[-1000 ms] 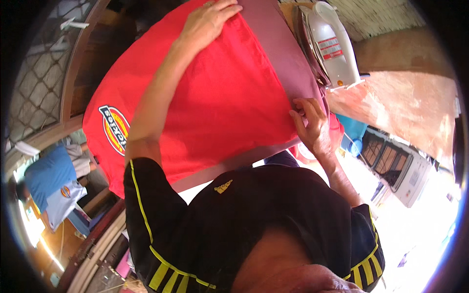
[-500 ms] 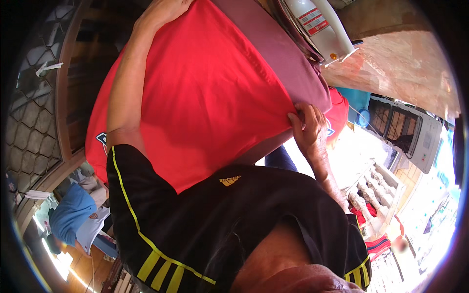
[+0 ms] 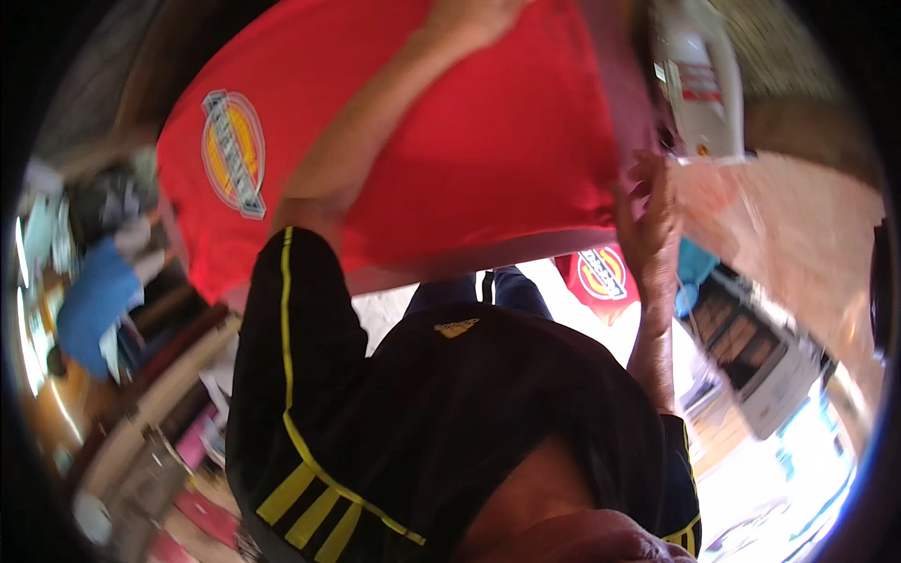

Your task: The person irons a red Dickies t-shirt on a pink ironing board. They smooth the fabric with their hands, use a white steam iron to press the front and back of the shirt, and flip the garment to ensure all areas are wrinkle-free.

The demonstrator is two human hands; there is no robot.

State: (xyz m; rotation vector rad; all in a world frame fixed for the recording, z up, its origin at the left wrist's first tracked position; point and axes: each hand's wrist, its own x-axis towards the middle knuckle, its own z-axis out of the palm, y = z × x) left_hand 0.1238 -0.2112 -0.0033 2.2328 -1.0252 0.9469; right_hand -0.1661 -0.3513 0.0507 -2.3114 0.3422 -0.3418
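A red garment [image 3: 488,141] is spread over a board with a smooth maroon cover [image 3: 469,253]. An oval badge print [image 3: 235,155] in yellow, white and dark shows on its left part. My left hand [image 3: 474,21] rests on the garment at the far side, its fingers cut off by the picture's top edge. At the garment's right edge my right hand [image 3: 649,211] is raised, thumb and fingers apart, slightly blurred. Whether its fingertips touch the cloth is hard to see. Just beyond that hand stands a white iron [image 3: 699,94] with a looped handle.
Another red piece with a similar print [image 3: 603,274] shows below the board on the right. A pinkish-brown surface [image 3: 779,216] lies at the far right, with a blue container [image 3: 693,267] and a white-framed appliance [image 3: 751,352] nearer. Blue cloth [image 3: 99,305] hangs at the left.
The garment's printed part has come into view on the left, and its near edge now lies along the board. My right hand's pinch on the edge has loosened. My view has shifted.
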